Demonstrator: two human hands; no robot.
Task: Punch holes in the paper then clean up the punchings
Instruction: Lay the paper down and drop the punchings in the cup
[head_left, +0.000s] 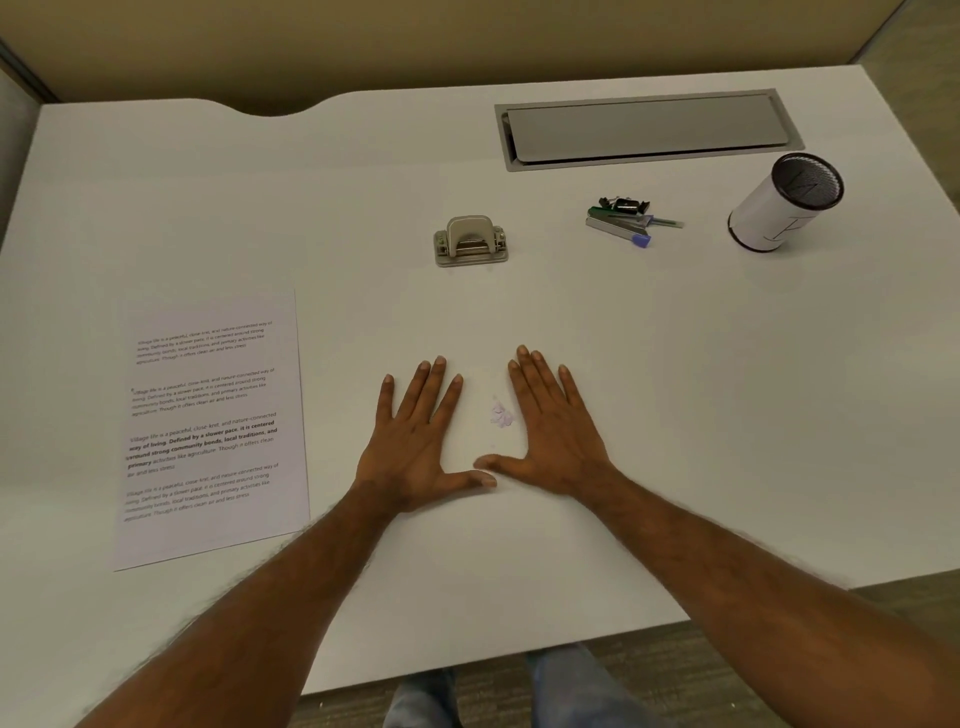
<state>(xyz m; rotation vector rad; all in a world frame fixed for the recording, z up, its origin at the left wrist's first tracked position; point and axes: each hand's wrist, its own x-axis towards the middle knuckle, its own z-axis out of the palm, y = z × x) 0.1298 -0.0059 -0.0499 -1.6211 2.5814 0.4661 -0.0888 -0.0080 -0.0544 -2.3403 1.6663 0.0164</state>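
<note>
Head view, flat hands flanking punchings, table

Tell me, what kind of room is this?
Probably an office, at a work desk. The white desk has a metal cable hatch built into it, and there is a hole punch, a printed sheet of paper and a small pile of stationery.

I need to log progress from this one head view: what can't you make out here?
- Paper: whether it has holes; too small and blurred in the head view.
- Punchings: their number; a tiny blurred heap between left hand and right hand.
- Cup: contents hidden by its dark inside.
- Clutter beside the punch: items too small to name.
</note>
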